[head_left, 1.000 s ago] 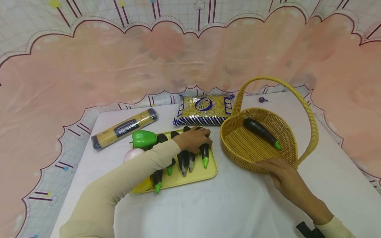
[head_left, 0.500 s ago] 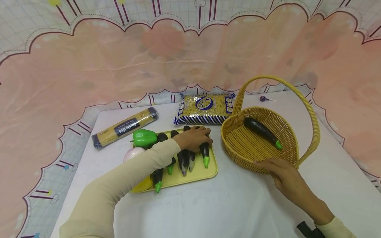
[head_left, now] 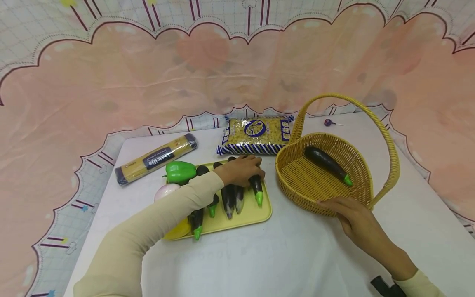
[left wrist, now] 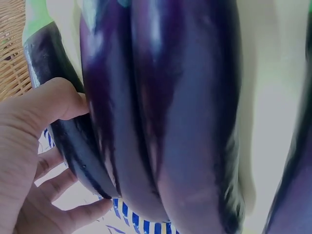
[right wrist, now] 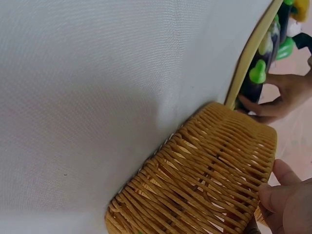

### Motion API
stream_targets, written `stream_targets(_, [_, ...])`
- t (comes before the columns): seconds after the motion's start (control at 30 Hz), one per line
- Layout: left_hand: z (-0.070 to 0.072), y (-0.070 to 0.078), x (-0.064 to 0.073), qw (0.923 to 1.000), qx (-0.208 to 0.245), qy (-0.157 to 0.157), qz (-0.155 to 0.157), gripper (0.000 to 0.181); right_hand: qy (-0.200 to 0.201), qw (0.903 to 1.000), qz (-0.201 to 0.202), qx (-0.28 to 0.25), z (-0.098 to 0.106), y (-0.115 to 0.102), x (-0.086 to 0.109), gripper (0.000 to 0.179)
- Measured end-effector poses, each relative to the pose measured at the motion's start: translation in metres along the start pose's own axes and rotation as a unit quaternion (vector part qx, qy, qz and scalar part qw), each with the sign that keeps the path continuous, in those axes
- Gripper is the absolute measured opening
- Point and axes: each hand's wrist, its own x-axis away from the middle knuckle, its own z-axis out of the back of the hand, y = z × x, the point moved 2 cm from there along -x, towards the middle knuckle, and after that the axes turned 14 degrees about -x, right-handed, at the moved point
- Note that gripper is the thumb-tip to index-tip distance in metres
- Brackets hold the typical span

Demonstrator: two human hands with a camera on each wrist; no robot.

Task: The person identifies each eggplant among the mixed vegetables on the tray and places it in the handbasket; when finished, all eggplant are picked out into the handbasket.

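Observation:
My left hand (head_left: 242,170) reaches over the yellow tray (head_left: 256,218) and grips the rightmost eggplant (head_left: 256,185), a dark one with a green tip. In the left wrist view, my thumb lies on one side of that eggplant (left wrist: 80,146) and my fingers on the other. Two paler-tipped eggplants (head_left: 228,202) lie close beside it, partly under the hand. The wicker basket (head_left: 297,200) stands to the right, with one eggplant (head_left: 326,165) inside. At its near rim, my right hand (head_left: 358,222) holds the basket, thumb and fingers around the edge in the right wrist view.
More eggplants (head_left: 196,222), a green bell pepper (head_left: 180,172), a pinkish onion (head_left: 165,191) and a yellow item (head_left: 179,232) crowd the tray's left, partly behind my sleeve. Behind lie a spaghetti pack (head_left: 156,159) and a pasta bag (head_left: 256,134). A lollipop (head_left: 328,122) lies beyond the basket.
The eggplant under my left hand has turned slightly, its green tip shifting a little right and up. My right hand stays at the basket rim.

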Motion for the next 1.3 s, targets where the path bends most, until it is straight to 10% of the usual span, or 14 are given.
stream_targets(1.3, [0.066,-0.018,-0.011,0.9969,-0.008,0.076,0.018,0.044,-0.002,1.0000,-0.006,-0.003,0.001,0.000,0.000,0.062])
